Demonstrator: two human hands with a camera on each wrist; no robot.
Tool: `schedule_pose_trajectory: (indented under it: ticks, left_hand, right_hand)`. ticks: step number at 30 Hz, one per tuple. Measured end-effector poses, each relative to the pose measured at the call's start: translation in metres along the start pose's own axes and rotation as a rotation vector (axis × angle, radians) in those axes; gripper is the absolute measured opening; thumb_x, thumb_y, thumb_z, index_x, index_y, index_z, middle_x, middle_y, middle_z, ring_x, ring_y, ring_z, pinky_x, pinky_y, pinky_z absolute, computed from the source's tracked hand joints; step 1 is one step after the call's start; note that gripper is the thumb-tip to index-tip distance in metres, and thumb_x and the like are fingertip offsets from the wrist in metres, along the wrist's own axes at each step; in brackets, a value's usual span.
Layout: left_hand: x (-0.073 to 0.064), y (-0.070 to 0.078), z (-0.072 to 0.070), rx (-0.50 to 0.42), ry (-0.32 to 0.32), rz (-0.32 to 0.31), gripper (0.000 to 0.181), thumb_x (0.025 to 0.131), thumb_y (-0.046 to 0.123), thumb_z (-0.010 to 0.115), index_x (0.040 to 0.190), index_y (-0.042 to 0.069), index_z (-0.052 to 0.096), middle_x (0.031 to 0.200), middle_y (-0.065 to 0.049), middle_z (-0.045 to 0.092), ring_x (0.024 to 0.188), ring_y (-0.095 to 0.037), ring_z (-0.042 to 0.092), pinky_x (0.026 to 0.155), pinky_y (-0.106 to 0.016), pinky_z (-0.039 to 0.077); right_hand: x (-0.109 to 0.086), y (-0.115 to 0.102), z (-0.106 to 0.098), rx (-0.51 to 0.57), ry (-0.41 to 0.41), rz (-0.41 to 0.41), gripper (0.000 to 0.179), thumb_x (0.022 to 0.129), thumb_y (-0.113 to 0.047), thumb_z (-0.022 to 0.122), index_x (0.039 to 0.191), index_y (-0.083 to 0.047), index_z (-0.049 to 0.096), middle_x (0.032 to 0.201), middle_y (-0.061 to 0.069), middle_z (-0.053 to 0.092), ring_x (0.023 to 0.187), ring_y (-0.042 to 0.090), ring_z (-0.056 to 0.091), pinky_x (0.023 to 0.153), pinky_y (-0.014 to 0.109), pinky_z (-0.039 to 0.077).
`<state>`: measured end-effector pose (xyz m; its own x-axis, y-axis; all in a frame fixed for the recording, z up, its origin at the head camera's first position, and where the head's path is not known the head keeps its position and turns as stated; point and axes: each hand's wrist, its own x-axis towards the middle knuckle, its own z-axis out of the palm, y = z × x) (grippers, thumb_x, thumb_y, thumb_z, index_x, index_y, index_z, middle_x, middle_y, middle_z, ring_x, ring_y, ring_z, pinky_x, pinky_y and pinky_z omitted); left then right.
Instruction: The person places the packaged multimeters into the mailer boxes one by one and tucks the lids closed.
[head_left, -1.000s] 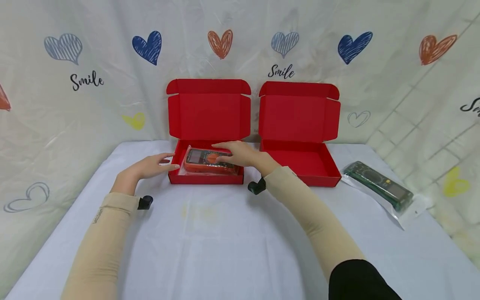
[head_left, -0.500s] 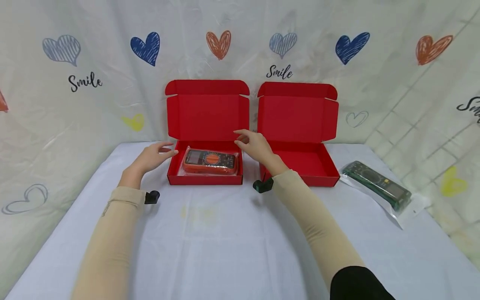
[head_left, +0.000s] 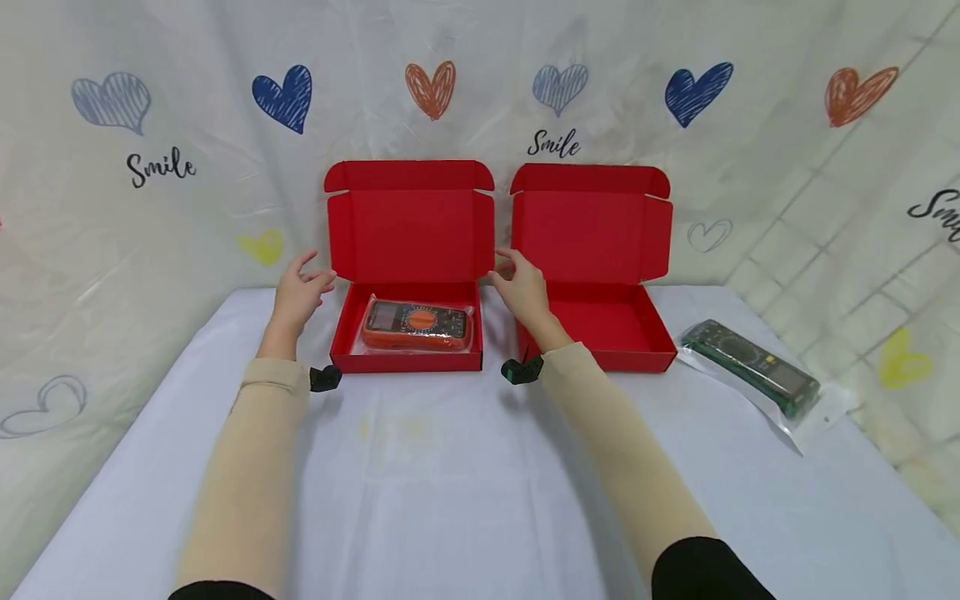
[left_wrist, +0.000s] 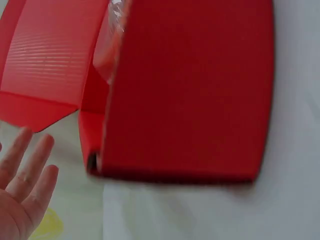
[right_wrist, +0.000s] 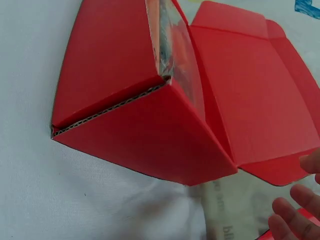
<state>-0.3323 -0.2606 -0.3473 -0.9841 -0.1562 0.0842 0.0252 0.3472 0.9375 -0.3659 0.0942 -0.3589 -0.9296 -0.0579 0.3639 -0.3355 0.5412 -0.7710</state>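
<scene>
An orange and black multimeter (head_left: 417, 325) in clear plastic lies inside the left red box (head_left: 405, 363), whose lid (head_left: 411, 233) stands raised. My left hand (head_left: 297, 293) is beside that lid's lower left side, fingers loosely spread and holding nothing. In the left wrist view the fingers (left_wrist: 31, 175) are apart from the lid's side flap. On the other side, my right hand (head_left: 523, 290) is raised near the lid's right flap, between the two boxes, with relaxed fingers. The right wrist view shows those fingers (right_wrist: 295, 210) close to the flap; whether they touch it I cannot tell.
A second red box (head_left: 609, 325) with its lid up stands to the right, nothing inside it. Further right, a green multimeter (head_left: 753, 367) in a clear bag lies on the white tablecloth (head_left: 442, 500). A patterned curtain (head_left: 480, 83) hangs behind the boxes.
My right hand has left the multimeter and moved right and up, to the lid's right flap. My left hand has moved from the box's left wall up to beside the lid.
</scene>
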Motion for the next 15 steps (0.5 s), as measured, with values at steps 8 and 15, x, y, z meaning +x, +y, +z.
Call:
schedule_pose_trajectory:
  ticks: [8,15]
  left_hand:
    - [0.008,0.0,0.01,-0.083,0.153,-0.094,0.06,0.105,0.023,0.054,0.16,0.01,0.033,0.14,-0.023,0.057,0.102,-0.02,0.064,0.103,-0.04,0.049]
    - [0.014,0.003,0.018,-0.191,0.058,-0.133,0.07,0.106,0.026,0.052,0.165,0.014,0.017,0.161,-0.02,0.036,0.14,-0.036,0.045,0.116,-0.051,0.036]
  right_hand:
    - [0.003,0.007,0.004,0.007,-0.033,0.075,0.051,0.102,-0.017,0.065,0.15,-0.008,0.049,0.136,0.016,0.062,0.116,0.032,0.064,0.093,0.045,0.056]
    - [0.007,0.007,0.005,0.109,-0.097,0.114,0.059,0.102,-0.015,0.065,0.155,-0.006,0.041,0.147,0.019,0.054,0.127,0.033,0.059,0.103,0.047,0.051]
